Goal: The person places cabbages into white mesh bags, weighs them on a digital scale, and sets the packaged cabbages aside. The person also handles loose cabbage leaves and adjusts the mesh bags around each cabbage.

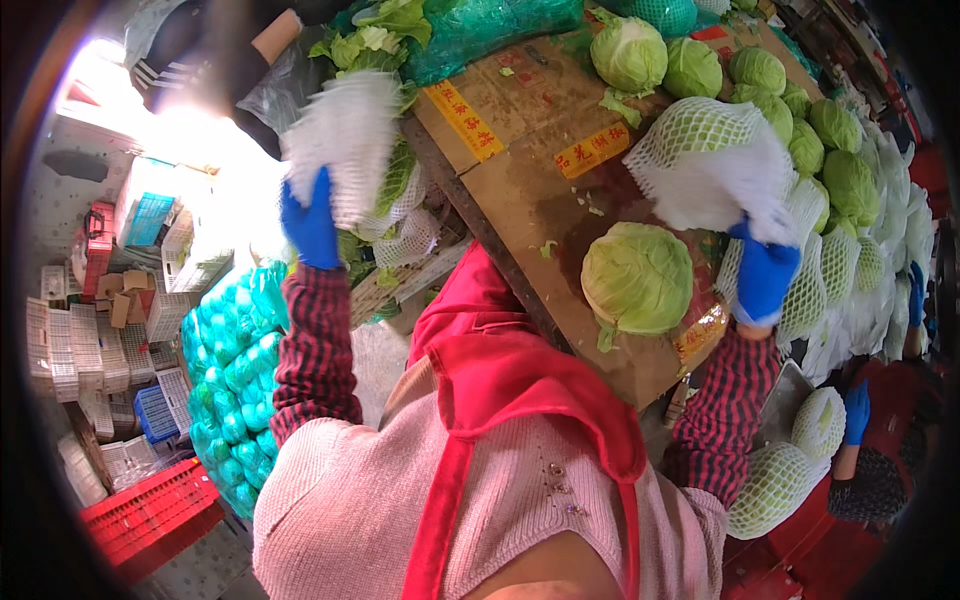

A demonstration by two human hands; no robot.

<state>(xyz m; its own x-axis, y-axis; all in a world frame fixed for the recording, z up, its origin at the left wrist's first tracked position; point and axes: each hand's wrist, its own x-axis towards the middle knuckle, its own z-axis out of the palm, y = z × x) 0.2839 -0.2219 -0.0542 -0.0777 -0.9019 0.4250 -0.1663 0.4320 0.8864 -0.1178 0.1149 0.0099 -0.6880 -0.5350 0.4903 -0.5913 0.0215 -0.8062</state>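
My left hand (313, 225), in a blue glove, is raised left of the table and grips a white foam net sleeve (345, 142), blurred by motion. My right hand (765, 274), also blue-gloved, holds the loose end of another white foam net; that net (701, 135) is stretched over a round thing, seemingly a cabbage. Between my hands, nearer the right one, a bare green cabbage (637, 277) rests on the cardboard table cover (525, 165). Leaf scraps lie around it.
Bare cabbages (757, 71) and netted ones (838, 262) are piled at the right. Trimmed leaves (367, 45) lie at upper left. Green net sacks (232, 390) and a red crate (150, 502) stand at left. A co-worker's gloved hand (857, 412) shows at far right.
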